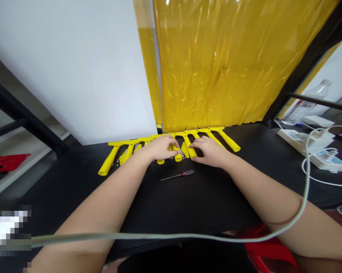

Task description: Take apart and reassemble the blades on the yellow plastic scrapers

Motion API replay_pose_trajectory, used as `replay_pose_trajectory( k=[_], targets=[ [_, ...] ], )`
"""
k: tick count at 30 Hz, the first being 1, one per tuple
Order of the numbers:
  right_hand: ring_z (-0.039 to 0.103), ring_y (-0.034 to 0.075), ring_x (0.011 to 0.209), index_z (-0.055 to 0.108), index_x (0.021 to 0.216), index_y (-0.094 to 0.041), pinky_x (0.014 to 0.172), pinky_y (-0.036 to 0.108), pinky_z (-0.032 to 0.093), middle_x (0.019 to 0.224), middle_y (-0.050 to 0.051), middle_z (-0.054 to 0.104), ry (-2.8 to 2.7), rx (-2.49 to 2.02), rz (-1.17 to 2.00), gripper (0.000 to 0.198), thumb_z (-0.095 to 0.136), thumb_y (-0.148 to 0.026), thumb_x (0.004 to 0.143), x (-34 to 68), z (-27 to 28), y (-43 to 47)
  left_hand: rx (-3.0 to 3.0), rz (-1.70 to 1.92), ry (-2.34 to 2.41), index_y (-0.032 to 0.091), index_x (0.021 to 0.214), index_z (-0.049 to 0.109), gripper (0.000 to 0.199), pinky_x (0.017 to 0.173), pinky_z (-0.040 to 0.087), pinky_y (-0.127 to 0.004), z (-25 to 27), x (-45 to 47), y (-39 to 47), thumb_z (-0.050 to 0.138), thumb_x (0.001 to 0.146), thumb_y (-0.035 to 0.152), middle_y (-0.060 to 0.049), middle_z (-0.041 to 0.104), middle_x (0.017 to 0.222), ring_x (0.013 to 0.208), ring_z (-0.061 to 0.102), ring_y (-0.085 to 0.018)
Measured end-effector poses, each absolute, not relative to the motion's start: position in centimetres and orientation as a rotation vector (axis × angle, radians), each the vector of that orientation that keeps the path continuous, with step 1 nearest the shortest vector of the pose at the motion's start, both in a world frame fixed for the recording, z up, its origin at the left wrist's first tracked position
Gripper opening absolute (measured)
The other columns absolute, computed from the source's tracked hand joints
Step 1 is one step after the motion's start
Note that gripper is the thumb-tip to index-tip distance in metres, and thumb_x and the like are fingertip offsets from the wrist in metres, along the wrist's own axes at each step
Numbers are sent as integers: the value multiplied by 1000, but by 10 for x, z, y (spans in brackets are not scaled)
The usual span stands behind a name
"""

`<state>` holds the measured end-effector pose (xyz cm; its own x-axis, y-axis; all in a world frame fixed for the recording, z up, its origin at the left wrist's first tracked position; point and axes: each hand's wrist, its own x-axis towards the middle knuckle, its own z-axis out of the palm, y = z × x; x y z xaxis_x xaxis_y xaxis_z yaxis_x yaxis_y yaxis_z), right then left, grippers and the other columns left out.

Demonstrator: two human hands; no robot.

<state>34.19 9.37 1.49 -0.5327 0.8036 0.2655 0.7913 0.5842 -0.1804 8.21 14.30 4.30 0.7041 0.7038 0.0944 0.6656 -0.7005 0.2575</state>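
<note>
Several yellow plastic handles with crosspieces point(231, 142) lie in a row along the back of the black table. My left hand point(162, 147) reaches over the middle of this row, fingertips and thumb brought together above one tube; whatever is between them is too small to make out. Small metal parts point(183, 155) lie just beside those fingertips. My right hand point(210, 151) is to the right, its thumb and fingers apart on either side of another yellow handle point(191, 151). In front of both hands rests a screwdriver point(185, 173) with a clear and red grip.
A pale cable point(188, 236) crosses low in front, over my forearms, and loops up at right. White devices point(327, 159) and a plastic bottle point(308, 100) stand at the right. Behind the row are a white panel point(88, 76) and a yellow plastic curtain point(216, 68).
</note>
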Motion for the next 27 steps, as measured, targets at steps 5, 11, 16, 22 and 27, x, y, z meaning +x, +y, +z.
replay_pose_trajectory(
  k=[5,11,16,22,27],
  targets=[
    [64,33,118,74,124,-20,103,49,49,123,11,73,-2499,-1305,95,40,79,-33,87,342,15,94,2756,277,1263,23,113,76,37,91,55,-40,38,93,137,49,100,44,-9,75,110,100,71,-28],
    [66,31,117,74,124,-21,103,48,48,122,10,72,-2499,-1303,116,36,76,-33,90,343,15,93,2817,189,1323,25,108,76,41,87,54,-38,32,102,129,41,105,45,-8,78,108,102,72,-28],
    [65,31,116,74,125,-21,103,48,48,119,11,71,-2509,-1289,109,36,75,-34,91,344,14,93,2797,197,1421,27,117,75,42,84,54,-37,28,104,126,41,104,49,-9,76,108,102,71,-28],
    [64,31,115,74,125,-20,103,48,48,117,11,71,-2511,-1293,107,37,75,-34,91,344,14,94,2803,139,1489,27,118,75,49,84,54,-40,29,108,123,44,100,60,-10,76,103,97,71,-30],
    [64,31,115,74,125,-21,103,47,49,118,11,71,-2516,-1283,92,37,75,-35,91,344,13,94,2742,192,1536,29,114,78,38,83,54,-39,29,110,123,55,92,51,-8,78,100,96,72,-30]
  ],
)
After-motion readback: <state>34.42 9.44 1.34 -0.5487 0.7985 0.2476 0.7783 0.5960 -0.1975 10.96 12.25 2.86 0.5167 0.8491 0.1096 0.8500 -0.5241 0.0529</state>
